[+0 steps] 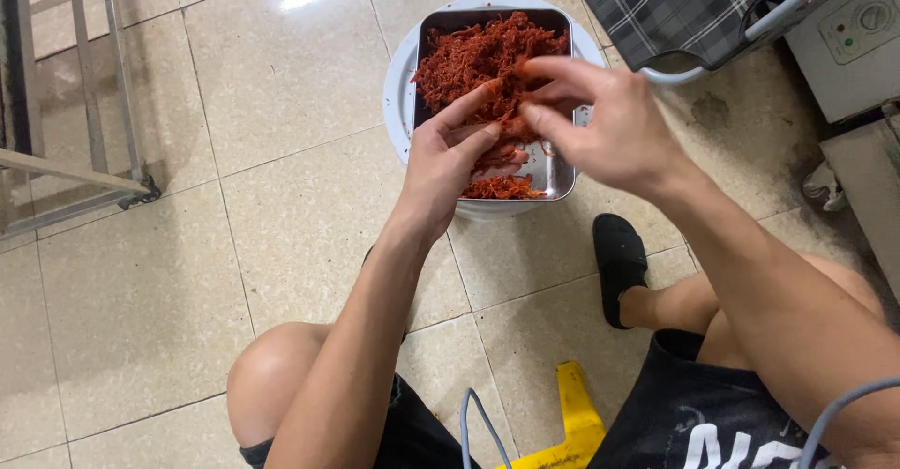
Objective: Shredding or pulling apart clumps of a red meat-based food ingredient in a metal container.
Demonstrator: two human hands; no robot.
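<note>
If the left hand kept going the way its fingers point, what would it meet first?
The left hand points up-right over the metal tray, so it would probably meet the red shredded food first. The right hand sits close beside that line; depth is unclear.
</note>
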